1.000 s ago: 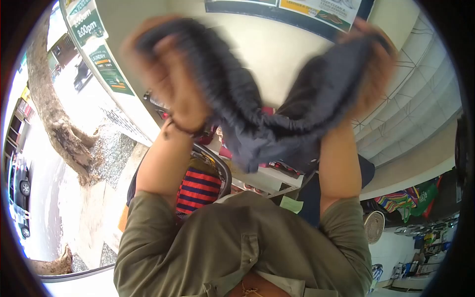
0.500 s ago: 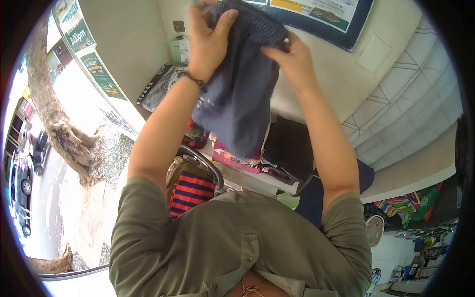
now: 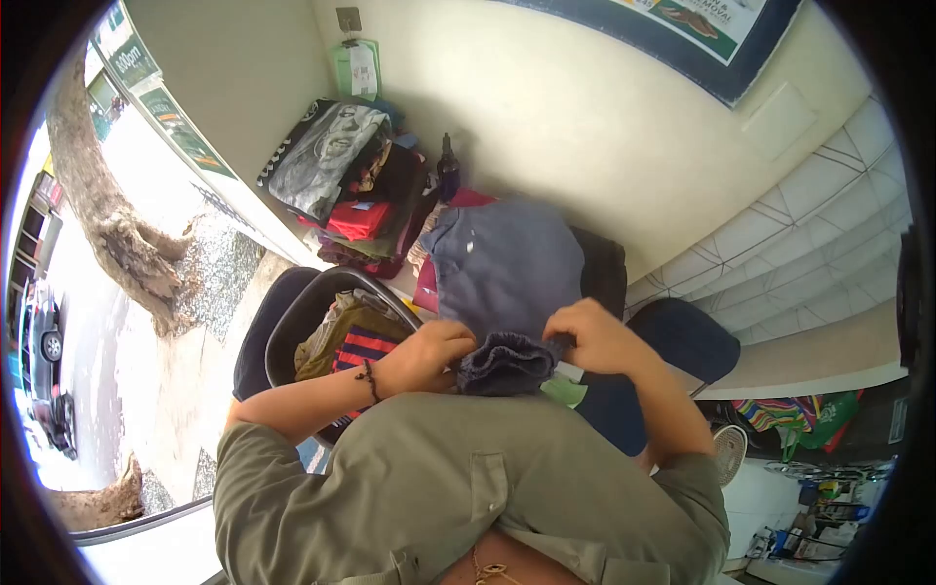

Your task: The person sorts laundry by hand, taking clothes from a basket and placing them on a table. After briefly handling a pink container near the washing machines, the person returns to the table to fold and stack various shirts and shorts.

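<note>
A pair of dark blue-grey shorts point(image 3: 512, 261) lies spread out in front of me, its gathered elastic waistband point(image 3: 507, 363) close to my chest. My left hand point(image 3: 431, 353) grips the left end of the waistband, fingers closed on the cloth. On the other side, my right hand point(image 3: 591, 339) pinches the right end. The waist opening faces me, puckered between both hands. Under the shorts, some dark and reddish folded cloth shows at the edges.
A tall stack of folded clothes point(image 3: 366, 210) stands against the wall at the left, a dark bottle point(image 3: 448, 168) beside it. Nearer me is a dark basket point(image 3: 283, 336) holding a red-and-navy striped garment point(image 3: 366, 353). A dark blue rounded seat point(image 3: 684, 338) is at the right.
Both hands have come down from high near the wall toward my chest, bringing the waistband along. The shorts, earlier held up hanging, now lie over the surface with the legs pointing away.
</note>
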